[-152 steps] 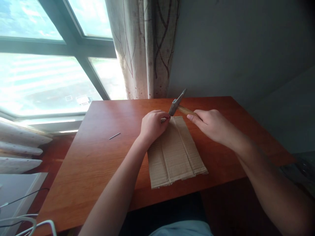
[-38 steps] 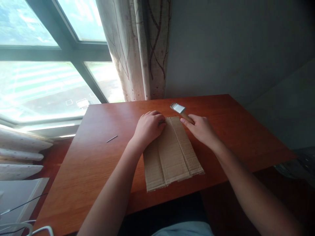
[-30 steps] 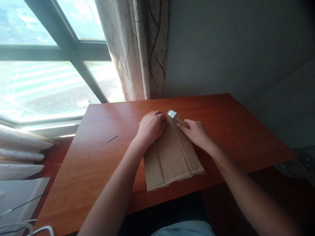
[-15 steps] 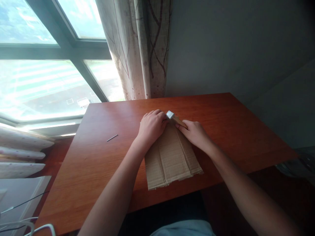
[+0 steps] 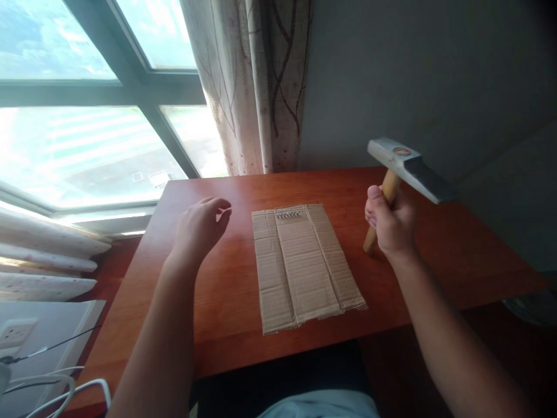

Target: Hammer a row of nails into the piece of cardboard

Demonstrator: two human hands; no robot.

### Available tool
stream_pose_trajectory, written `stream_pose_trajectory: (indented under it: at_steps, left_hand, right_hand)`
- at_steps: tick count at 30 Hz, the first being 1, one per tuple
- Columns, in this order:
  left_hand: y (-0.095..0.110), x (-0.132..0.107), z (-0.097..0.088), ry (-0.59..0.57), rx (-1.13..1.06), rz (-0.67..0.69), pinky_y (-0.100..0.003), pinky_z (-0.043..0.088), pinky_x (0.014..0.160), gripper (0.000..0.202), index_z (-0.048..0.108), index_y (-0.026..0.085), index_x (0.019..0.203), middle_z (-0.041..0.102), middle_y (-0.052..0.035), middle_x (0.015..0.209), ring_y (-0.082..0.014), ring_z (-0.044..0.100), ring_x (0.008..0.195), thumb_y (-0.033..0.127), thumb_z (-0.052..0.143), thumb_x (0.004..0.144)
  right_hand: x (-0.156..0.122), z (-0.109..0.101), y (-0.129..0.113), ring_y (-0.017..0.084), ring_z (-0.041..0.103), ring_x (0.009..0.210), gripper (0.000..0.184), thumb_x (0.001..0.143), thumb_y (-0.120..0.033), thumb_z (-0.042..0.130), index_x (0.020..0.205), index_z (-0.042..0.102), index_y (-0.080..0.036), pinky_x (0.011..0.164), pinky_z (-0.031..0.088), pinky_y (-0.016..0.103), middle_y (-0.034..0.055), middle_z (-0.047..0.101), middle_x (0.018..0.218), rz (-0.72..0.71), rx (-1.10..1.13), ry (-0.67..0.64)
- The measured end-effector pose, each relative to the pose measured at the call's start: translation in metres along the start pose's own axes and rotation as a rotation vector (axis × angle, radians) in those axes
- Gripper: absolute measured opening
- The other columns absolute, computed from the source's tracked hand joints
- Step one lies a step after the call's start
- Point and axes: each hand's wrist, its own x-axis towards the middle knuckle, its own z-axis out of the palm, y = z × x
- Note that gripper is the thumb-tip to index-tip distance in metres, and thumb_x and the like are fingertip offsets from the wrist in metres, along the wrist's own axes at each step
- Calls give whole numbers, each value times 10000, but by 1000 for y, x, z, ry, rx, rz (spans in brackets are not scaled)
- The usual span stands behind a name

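My right hand grips a hammer by its wooden handle, its grey metal head raised above the right part of the table. My left hand is over the table's left part, fingers curled and a small gap between thumb and forefinger; nothing shows between them. Between my hands a flat, creased piece of cardboard lies on the table. Near its far edge runs a row of several small dark metal pieces, too small to make out well. The thin metal rod seen earlier is out of sight, its spot covered by my left hand.
The brown wooden table ends at a grey wall behind. Patterned curtains hang beside a bright window at the left. White cables and a wall socket are at the lower left.
My left hand has left the cardboard and moved left to where the thin metal rod lay. My right hand has raised the hammer and carried it right. The row of metal pieces is uncovered.
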Motion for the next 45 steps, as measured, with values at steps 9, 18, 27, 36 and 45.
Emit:
stream_pose_trajectory:
  at_steps: [9, 18, 27, 36, 45]
  left_hand:
    - [-33, -40, 3, -242, 340, -122, -390, 462, 648, 361, 689, 239, 1076, 689, -128, 1156, -337, 681, 920, 405, 399, 940]
    - [-31, -37, 9, -308, 400, -122, -346, 427, 604, 374, 711, 235, 1022, 688, -134, 1033, -291, 674, 809, 349, 364, 944]
    - [-36, -38, 15, -213, 319, -132, -349, 472, 673, 291, 687, 199, 976, 708, -124, 1039, -272, 682, 829, 295, 421, 910]
    - [55, -5, -4, 108, -912, -26, -282, 590, 754, 208, 678, 160, 912, 712, -47, 865, -156, 703, 782, 275, 726, 745]
    - [122, 30, 28, 64, -750, 275, -258, 581, 737, 91, 716, 167, 852, 753, -29, 821, -134, 699, 739, 204, 643, 814]
  right_hand:
    - [-4, 0, 5, 85, 272, 387, 493, 889, -543, 600, 604, 323, -252, 391, 223, 270, -76, 279, 470, -60, 319, 206]
    - [-4, -2, 8, 80, 280, 390, 539, 878, -604, 591, 586, 311, -248, 380, 230, 275, -72, 276, 470, -58, 296, 233]
    - [-4, -2, 17, 63, 285, 370, 499, 879, -509, 659, 598, 354, -232, 362, 205, 252, -85, 299, 463, -158, 452, 201]
    - [-1, -3, 18, 58, 278, 370, 504, 868, -526, 669, 610, 352, -232, 358, 202, 241, -90, 296, 459, -142, 466, 204]
    - [-3, -4, 17, 56, 281, 379, 499, 888, -506, 651, 599, 360, -223, 367, 200, 238, -86, 302, 468, -146, 471, 186]
